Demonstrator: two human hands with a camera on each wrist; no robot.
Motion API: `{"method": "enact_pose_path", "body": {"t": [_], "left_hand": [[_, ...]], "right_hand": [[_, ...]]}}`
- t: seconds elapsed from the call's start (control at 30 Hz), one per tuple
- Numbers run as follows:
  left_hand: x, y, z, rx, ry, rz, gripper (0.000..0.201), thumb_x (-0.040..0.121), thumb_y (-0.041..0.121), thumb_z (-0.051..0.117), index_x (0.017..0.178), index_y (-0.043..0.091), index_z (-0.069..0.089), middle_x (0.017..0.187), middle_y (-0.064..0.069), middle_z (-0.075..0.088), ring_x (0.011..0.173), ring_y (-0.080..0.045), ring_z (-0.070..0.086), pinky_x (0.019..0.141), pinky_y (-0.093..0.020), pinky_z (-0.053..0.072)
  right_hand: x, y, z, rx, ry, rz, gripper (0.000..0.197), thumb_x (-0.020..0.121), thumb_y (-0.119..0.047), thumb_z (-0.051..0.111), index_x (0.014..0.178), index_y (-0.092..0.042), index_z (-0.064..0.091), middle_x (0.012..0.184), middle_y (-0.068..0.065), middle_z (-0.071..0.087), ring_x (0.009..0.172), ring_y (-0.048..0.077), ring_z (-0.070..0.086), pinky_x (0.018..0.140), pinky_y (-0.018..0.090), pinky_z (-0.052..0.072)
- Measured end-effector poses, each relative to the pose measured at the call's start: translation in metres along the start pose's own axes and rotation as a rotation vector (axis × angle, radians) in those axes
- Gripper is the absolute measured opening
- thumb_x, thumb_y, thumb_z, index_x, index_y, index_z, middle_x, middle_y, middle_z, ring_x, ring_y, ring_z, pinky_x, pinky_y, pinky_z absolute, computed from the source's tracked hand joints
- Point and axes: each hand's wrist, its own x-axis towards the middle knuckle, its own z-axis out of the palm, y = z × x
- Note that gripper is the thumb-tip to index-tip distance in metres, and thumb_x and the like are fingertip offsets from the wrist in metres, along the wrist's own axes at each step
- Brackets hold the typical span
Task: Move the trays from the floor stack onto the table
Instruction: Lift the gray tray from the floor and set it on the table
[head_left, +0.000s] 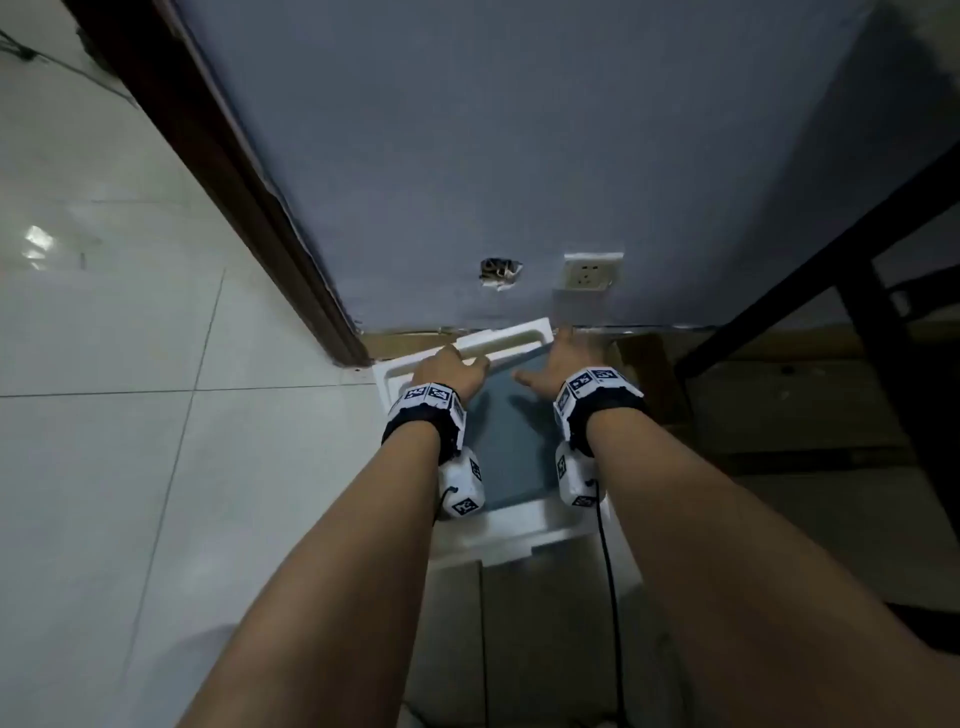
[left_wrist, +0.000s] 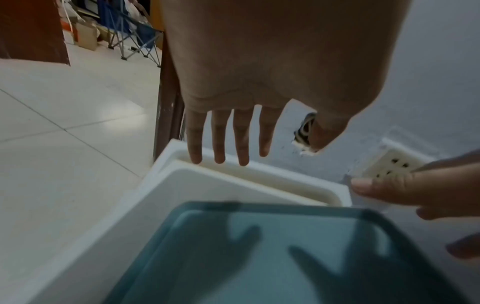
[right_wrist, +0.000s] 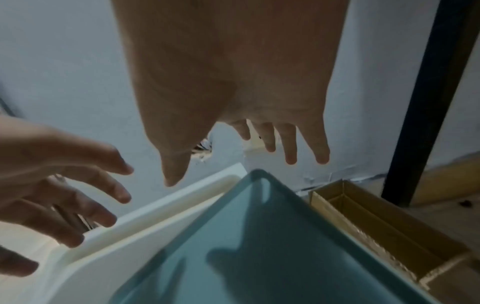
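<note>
A stack of trays lies on the floor against the blue wall. A teal tray sits on top, skewed over white trays. My left hand hovers with fingers straight and spread over the far left rim of the white trays. Above the teal tray's far right corner my right hand is spread too. Neither hand holds anything; both cast shadows on the teal tray.
An open cardboard box stands right of the stack. A black table leg rises further right. A wall socket and a hole mark the wall. A brown door frame and white tiled floor lie left.
</note>
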Motion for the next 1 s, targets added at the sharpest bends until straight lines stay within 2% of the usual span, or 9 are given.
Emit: {"method": "enact_pose_path", "body": {"t": [0.07,0.13,0.23,0.33,0.5,0.63,0.8,0.87,1.0], "left_hand": [[0.008,-0.006,0.011,-0.008,-0.018,-0.010,0.053,0.087,0.050,0.051,0.123,0.012,0.062,0.126,-0.015,0.066,0.116,-0.036,0.060,0.095,-0.037,0.048],[0.017,-0.017,0.023,-0.003,-0.038,-0.031,0.051,0.086,0.051,0.050,0.116,0.011,0.064,0.118,-0.014,0.068,0.109,-0.035,0.062,0.090,-0.037,0.049],[0.023,-0.029,0.040,0.012,-0.085,-0.035,0.053,0.086,0.052,0.050,0.114,0.010,0.064,0.114,-0.014,0.069,0.105,-0.035,0.063,0.089,-0.037,0.050],[0.021,-0.032,0.040,0.005,-0.081,-0.041,0.053,0.087,0.051,0.050,0.117,0.010,0.062,0.118,-0.015,0.068,0.109,-0.035,0.062,0.091,-0.036,0.049],[0.002,-0.019,0.011,-0.006,-0.046,-0.068,0.053,0.089,0.052,0.049,0.120,0.012,0.062,0.122,-0.013,0.067,0.112,-0.034,0.062,0.094,-0.036,0.047],[-0.029,0.005,-0.034,-0.051,-0.037,-0.076,0.054,0.089,0.051,0.049,0.122,0.011,0.063,0.124,-0.014,0.067,0.114,-0.035,0.062,0.096,-0.036,0.048],[-0.068,0.039,-0.098,-0.097,-0.026,-0.082,0.049,0.089,0.049,0.050,0.108,0.007,0.067,0.115,-0.014,0.069,0.109,-0.033,0.063,0.090,-0.031,0.046],[-0.086,0.057,-0.131,-0.105,-0.003,-0.095,0.049,0.089,0.048,0.049,0.109,0.007,0.067,0.112,-0.014,0.068,0.111,-0.034,0.061,0.088,-0.032,0.044],[-0.115,0.091,-0.191,-0.135,0.039,-0.131,0.052,0.084,0.050,0.048,0.106,0.008,0.067,0.106,-0.012,0.069,0.097,-0.033,0.062,0.078,-0.030,0.040]], "right_hand": [[0.004,0.005,0.007,0.009,-0.037,0.037,0.111,0.070,-0.056,0.071,0.152,-0.018,0.007,0.155,0.017,0.023,0.139,0.040,0.031,0.111,0.051,0.033],[0.010,0.013,0.018,0.033,-0.059,0.091,0.110,0.075,-0.044,0.072,0.153,-0.014,0.001,0.150,0.020,0.032,0.134,0.041,0.039,0.107,0.049,0.040],[0.013,0.015,0.027,0.060,-0.019,0.119,0.087,0.083,-0.020,0.068,0.148,-0.004,0.014,0.137,0.025,0.047,0.123,0.041,0.052,0.098,0.044,0.046],[0.008,0.012,0.022,0.057,0.070,0.136,0.062,0.091,-0.005,0.053,0.144,0.003,0.023,0.132,0.026,0.051,0.118,0.041,0.056,0.093,0.043,0.048],[-0.021,-0.004,-0.016,0.042,-0.030,0.089,0.032,0.093,-0.006,0.052,0.124,0.002,0.056,0.123,0.020,0.060,0.113,0.036,0.060,0.079,0.034,0.046],[-0.061,-0.027,-0.067,0.074,-0.089,0.029,0.033,0.097,-0.007,0.047,0.128,-0.003,0.055,0.127,0.016,0.059,0.117,0.031,0.058,0.083,0.031,0.046],[-0.107,-0.063,-0.118,0.209,-0.046,0.012,0.020,0.091,-0.005,0.053,0.107,0.003,0.064,0.114,0.021,0.065,0.105,0.037,0.063,0.072,0.032,0.044],[-0.123,-0.072,-0.147,0.238,0.002,0.007,0.018,0.090,-0.002,0.052,0.104,0.002,0.062,0.115,0.023,0.063,0.107,0.038,0.062,0.076,0.035,0.047],[-0.152,-0.081,-0.216,0.323,0.065,0.062,0.021,0.088,-0.003,0.055,0.108,0.001,0.060,0.120,0.023,0.061,0.112,0.037,0.060,0.085,0.036,0.048]]}}
